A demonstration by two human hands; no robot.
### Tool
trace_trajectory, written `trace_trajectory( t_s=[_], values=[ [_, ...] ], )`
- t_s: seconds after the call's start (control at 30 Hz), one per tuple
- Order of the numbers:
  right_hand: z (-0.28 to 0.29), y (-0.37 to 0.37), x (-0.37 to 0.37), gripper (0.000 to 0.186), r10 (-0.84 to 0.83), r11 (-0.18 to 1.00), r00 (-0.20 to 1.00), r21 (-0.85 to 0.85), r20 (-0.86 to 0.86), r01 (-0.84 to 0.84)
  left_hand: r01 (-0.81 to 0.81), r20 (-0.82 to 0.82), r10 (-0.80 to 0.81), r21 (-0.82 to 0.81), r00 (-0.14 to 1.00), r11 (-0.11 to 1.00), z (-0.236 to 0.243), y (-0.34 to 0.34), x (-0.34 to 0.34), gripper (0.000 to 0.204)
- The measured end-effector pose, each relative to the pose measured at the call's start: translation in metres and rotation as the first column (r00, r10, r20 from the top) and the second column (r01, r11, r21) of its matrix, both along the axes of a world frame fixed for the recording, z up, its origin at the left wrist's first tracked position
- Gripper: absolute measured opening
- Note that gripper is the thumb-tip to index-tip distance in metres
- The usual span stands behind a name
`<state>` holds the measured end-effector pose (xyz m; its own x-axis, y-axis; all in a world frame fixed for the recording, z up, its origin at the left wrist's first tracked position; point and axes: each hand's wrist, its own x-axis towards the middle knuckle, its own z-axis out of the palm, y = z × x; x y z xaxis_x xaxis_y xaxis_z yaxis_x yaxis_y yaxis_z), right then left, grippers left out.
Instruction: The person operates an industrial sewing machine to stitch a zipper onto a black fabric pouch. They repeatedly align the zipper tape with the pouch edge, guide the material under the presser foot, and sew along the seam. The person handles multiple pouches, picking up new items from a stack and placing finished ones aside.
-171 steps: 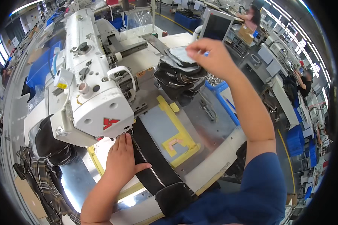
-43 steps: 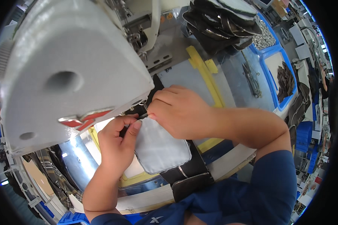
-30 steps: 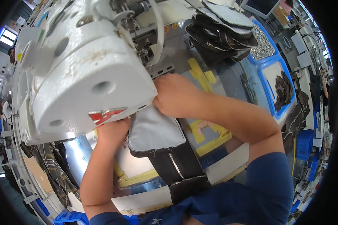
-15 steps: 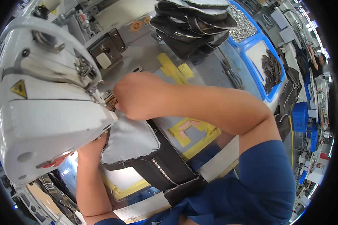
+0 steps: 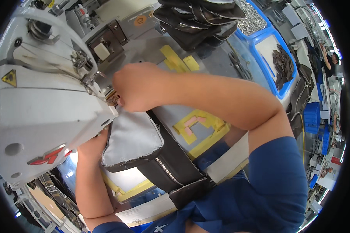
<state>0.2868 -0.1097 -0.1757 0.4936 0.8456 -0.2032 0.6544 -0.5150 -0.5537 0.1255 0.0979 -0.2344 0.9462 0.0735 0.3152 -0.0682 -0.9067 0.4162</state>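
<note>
My right hand (image 5: pixel 136 87) is closed at the needle area of the white sewing machine (image 5: pixel 54 116), its fingertips curled under; what they hold, if anything, is hidden. My left hand (image 5: pixel 92 146) reaches under the machine head, fingers hidden, beside a pale, rounded fabric piece (image 5: pixel 130 141) with frayed edges. That piece lies over a long black strip (image 5: pixel 175 159) with a silver zipper (image 5: pixel 164 167). The strip runs toward my body and ends in a dark zippered pouch (image 5: pixel 186 192).
Dark zippered pieces (image 5: pixel 198 21) are stacked at the back. Scissors (image 5: pixel 241 66) lie by blue trays holding metal hardware (image 5: pixel 251 19) and dark scraps (image 5: pixel 283 68). Yellow tape (image 5: pixel 204 145) marks the bed. Plaid fabric (image 5: pixel 56 194) lies lower left. A co-worker (image 5: pixel 330 66) is at far right.
Earlier my right hand was raised near the stack; it is now closed at the needle. The pale piece has appeared on the strip. My left hand's fingers have gone under the machine head.
</note>
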Motion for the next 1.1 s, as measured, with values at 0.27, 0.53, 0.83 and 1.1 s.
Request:
trace_trajectory(
  t_s=[0.27,0.53,0.83,1.1],
  values=[
    [0.002,0.001,-0.001,0.025,-0.019,1.000,1.000,-0.014,0.017,0.019,0.020,0.013,-0.020,-0.038,1.000,0.999,0.008,-0.007,0.002,0.022],
    [-0.001,0.001,0.003,0.028,-0.005,0.999,0.998,-0.039,0.060,0.008,0.037,0.090,-0.037,0.001,0.995,0.999,0.009,-0.010,0.003,0.023],
    [-0.007,-0.007,0.008,0.030,0.025,0.998,0.997,-0.060,0.078,-0.021,-0.098,-0.093,0.091,-0.074,0.991,0.992,0.004,-0.015,-0.004,0.031],
    [-0.009,-0.008,0.007,0.029,0.045,0.998,0.990,-0.054,0.133,-0.038,-0.080,-0.105,0.069,-0.113,0.992,0.990,0.003,-0.011,-0.006,0.034]
  ],
)
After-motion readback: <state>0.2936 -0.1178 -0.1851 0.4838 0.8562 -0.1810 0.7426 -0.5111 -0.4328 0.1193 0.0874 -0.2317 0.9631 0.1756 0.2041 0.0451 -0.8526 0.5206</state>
